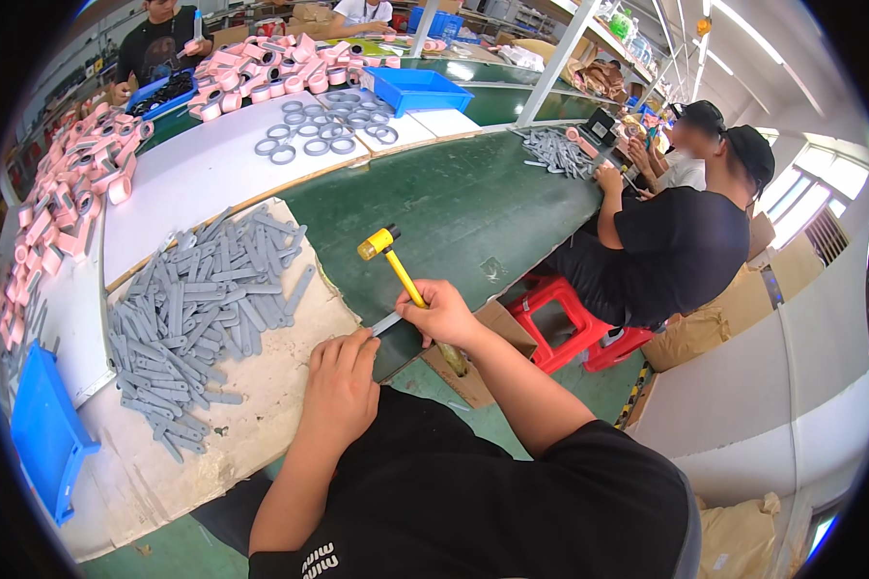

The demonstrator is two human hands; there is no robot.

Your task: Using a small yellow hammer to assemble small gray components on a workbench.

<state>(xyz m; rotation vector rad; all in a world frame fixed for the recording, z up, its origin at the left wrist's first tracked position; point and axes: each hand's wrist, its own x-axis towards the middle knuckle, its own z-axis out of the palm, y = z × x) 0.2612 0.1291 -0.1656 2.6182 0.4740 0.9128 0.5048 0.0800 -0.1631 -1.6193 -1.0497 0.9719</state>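
My right hand (441,314) is closed round the handle of a small yellow mallet (393,259), its head raised over the green bench near the front edge. At that edge, the fingers of my left hand (342,384) are bent over one end of a grey plastic strip (386,323). The strip's other end reaches under my right hand, where its tip is hidden. Left of my hands, a big heap of similar grey strips (203,307) lies on a worn sheet of cardboard (251,410).
Grey rings (316,147) lie on the white board (188,176), with pink cylindrical parts (261,75) piled behind. Blue trays stand at the back (418,91) and left (46,434). Co-workers sit at right, beside red stools (562,323). An open carton (473,372) stands below my right forearm.
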